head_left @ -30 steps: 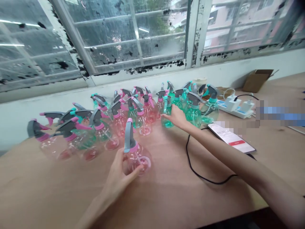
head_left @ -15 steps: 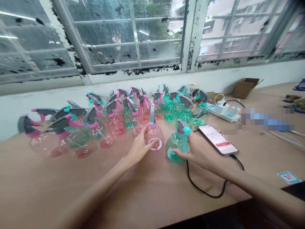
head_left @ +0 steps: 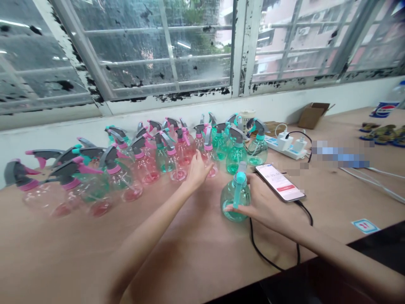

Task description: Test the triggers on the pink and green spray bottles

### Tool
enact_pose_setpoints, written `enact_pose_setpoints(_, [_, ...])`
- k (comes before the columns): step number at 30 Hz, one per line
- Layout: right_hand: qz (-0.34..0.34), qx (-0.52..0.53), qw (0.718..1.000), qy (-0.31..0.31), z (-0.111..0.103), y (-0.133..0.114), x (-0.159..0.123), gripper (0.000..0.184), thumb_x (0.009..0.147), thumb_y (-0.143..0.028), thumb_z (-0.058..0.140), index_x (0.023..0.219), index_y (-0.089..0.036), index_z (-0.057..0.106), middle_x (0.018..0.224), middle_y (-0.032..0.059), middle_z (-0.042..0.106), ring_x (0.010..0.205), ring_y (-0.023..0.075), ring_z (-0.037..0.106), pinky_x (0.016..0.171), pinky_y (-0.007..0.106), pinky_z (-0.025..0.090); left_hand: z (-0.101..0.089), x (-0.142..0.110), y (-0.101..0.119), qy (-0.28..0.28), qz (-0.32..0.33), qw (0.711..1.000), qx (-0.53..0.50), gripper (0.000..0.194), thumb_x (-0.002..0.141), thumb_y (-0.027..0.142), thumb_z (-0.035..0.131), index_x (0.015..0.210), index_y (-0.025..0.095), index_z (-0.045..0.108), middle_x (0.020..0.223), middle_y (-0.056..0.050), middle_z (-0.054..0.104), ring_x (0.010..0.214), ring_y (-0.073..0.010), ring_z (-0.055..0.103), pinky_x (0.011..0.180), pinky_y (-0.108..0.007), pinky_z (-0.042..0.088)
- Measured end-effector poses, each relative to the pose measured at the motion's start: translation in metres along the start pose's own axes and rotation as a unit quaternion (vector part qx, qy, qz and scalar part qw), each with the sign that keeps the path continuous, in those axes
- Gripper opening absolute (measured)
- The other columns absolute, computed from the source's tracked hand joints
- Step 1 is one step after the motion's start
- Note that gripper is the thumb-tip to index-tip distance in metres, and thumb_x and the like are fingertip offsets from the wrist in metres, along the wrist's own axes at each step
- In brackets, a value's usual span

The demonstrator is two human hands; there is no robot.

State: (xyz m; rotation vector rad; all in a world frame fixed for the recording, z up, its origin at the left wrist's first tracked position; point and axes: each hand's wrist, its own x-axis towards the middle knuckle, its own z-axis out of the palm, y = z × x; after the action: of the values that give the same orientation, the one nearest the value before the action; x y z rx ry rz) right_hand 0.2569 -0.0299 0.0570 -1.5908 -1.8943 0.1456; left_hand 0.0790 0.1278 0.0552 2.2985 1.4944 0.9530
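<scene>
My left hand (head_left: 198, 171) is closed around the near side of a clear pink spray bottle (head_left: 212, 159) with a grey and pink trigger head. This bottle stands upright at the front of the grouped bottles. My right hand (head_left: 257, 198) grips a green spray bottle (head_left: 230, 197) from its right side, the thumb across its front. Its turquoise trigger faces me. The fingers behind each bottle are partly hidden.
Several pink and green spray bottles (head_left: 114, 169) crowd the table's left and back. A phone (head_left: 280, 182) with a black cable lies to the right. Beyond it are a power strip (head_left: 287, 147), a cardboard box (head_left: 313, 115) and a Pepsi bottle (head_left: 387, 105).
My left hand has moved the pink bottle away from me, towards the group. The green bottle has turned so its trigger faces me, still in my right hand. The view has shifted right.
</scene>
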Motion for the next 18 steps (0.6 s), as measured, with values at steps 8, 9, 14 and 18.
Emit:
enact_pose_setpoints(8, [-0.058, 0.099, 0.978, -0.173, -0.025, 0.021, 0.005, 0.072, 0.075, -0.057, 0.069, 0.134, -0.024, 0.045, 0.128, 0.0116, 0.059, 0.117, 0.0329, 0.056, 0.093, 0.048, 0.049, -0.028, -0.06, 0.016, 0.027, 0.08, 0.994, -0.066, 0.032, 0.098, 0.038, 0.044, 0.121, 0.018, 0.053, 0.123, -0.011, 0.054, 0.115, -0.0226, 0.056, 0.099, -0.039, 0.045])
enact_pose_setpoints(9, [-0.064, 0.094, 0.978, -0.176, -0.025, 0.022, 0.004, 0.07, 0.075, -0.057, 0.069, 0.132, -0.024, 0.046, 0.127, 0.0109, 0.06, 0.116, 0.032, 0.057, 0.092, 0.047, 0.049, -0.031, -0.068, 0.018, 0.019, 0.084, 0.993, -0.077, 0.03, 0.099, 0.038, 0.041, 0.115, 0.019, 0.057, 0.117, -0.009, 0.057, 0.108, -0.0208, 0.059, 0.093, -0.036, 0.048])
enact_pose_setpoints(14, [-0.021, 0.012, 0.997, -0.073, -0.007, 0.004, -0.009, 0.073, 0.076, -0.067, 0.062, 0.128, -0.017, 0.049, 0.117, 0.0156, 0.063, 0.107, 0.0348, 0.061, 0.083, 0.049, 0.053, -0.04, -0.1, 0.02, 0.009, 0.054, 0.987, -0.151, 0.033, 0.101, 0.036, 0.034, 0.095, 0.02, 0.063, 0.093, -0.003, 0.065, 0.091, -0.0195, 0.062, 0.086, -0.035, 0.048])
enact_pose_setpoints(18, [0.0, -0.006, 1.0, -0.021, 0.014, -0.018, -0.017, 0.083, 0.074, -0.074, 0.056, 0.131, -0.015, 0.044, 0.124, 0.0193, 0.057, 0.101, 0.0361, 0.064, 0.079, 0.051, 0.055, -0.049, -0.121, 0.022, 0.042, 0.001, 0.971, -0.235, 0.04, 0.101, 0.043, 0.027, 0.102, 0.02, 0.061, 0.101, -0.006, 0.065, 0.093, -0.0219, 0.062, 0.084, -0.038, 0.048])
